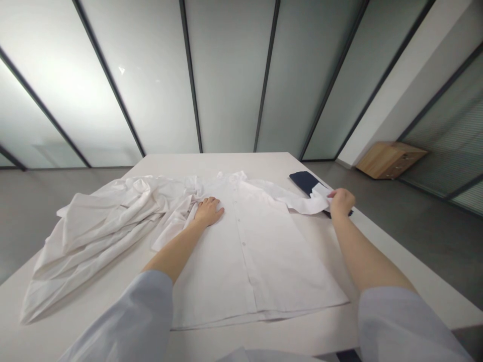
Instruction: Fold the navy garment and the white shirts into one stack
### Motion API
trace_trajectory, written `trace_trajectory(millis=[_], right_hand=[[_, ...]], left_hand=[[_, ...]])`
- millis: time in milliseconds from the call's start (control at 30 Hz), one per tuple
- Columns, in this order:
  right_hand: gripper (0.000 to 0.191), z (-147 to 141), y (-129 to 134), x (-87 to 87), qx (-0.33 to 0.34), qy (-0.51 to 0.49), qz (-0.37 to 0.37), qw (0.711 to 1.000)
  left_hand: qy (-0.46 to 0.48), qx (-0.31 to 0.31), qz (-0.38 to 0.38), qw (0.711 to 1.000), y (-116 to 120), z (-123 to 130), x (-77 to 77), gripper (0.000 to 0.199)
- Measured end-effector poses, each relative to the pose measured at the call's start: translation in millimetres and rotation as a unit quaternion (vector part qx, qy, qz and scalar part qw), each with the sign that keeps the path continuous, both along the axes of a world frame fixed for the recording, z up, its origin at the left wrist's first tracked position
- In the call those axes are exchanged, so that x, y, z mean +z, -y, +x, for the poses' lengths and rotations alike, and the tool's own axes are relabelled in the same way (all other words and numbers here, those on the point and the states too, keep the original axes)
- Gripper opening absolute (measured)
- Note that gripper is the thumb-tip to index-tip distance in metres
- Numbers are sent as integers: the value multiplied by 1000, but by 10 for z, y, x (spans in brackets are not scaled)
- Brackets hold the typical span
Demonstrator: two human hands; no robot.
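Observation:
A white button-front shirt (245,251) lies flat on the white table (313,332), its collar at the far end and its buttons running down the middle. My left hand (209,211) rests palm down on the upper chest of the shirt, holding nothing. My right hand (341,202) pinches the end of a white shirt sleeve (302,200), stretched out to the right. That sleeve lies over a dark navy folded item (304,182). A large crumpled mass of white cloth (98,236) lies left of the shirt and joins it near my left hand.
The far table edge runs in front of frosted glass walls (226,85) with dark frames. A low wooden cabinet (390,160) stands on the grey floor at the right. Light blue sleeves cover my forearms at the near table edge.

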State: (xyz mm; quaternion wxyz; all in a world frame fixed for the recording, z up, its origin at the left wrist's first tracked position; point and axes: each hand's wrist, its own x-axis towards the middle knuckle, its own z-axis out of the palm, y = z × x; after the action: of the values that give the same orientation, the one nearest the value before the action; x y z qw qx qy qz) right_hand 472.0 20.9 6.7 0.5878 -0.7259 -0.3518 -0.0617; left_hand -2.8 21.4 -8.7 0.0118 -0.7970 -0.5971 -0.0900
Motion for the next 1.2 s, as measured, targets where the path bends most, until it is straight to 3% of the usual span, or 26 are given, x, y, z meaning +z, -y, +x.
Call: trace_trajectory(millis=[67, 133, 200, 300, 367, 467, 567, 700, 767, 867, 933, 1000, 1200], right_hand=[[25, -30, 24, 22, -67, 23, -86, 994], [42, -49, 39, 28, -100, 44, -208, 972], [53, -64, 58, 8, -89, 67, -325, 939], [42, -99, 103, -46, -50, 137, -418, 897], [30, -140, 129, -54, -29, 194, -399, 896], [28, -233, 101, 43, -22, 232, -283, 930], [30, -395, -32, 289, -6, 237, -146, 961], [32, -862, -251, 715, 64, 224, -2, 972], [33, -1207, -300, 876, 177, 218, 18, 960], [33, -1709, -262, 946, 409, 236, -10, 881], [32, -1939, -193, 852, 455, 233, -13, 859], [29, -2062, -119, 653, 462, 246, -25, 852], [25, -2079, 40, -135, 401, 340, -109, 844]], left_hand=[[0, 1, -4, 1000, 11, 6, 17, 41], [1, 0, -3, 1000, 22, 11, 32, 41], [2, 1, -4, 1000, 29, 13, 41, 40], [2, 3, -7, 1000, 25, 12, 38, 40], [1, 2, -5, 1000, 19, 13, 28, 41], [-4, 2, 1, 1000, 12, 21, 14, 41], [-9, 3, 2, 1000, 11, 32, 9, 41], [-6, 2, 6, 1000, 2, 29, 1, 41], [-3, -1, 8, 1000, -7, 18, -7, 41], [6, -3, 8, 1000, -12, 1, -14, 40], [7, -1, 6, 1000, -7, -3, -9, 40], [4, 8, 1, 1000, 0, 2, -1, 41], [3, 25, -4, 1000, -3, 15, 1, 60]])
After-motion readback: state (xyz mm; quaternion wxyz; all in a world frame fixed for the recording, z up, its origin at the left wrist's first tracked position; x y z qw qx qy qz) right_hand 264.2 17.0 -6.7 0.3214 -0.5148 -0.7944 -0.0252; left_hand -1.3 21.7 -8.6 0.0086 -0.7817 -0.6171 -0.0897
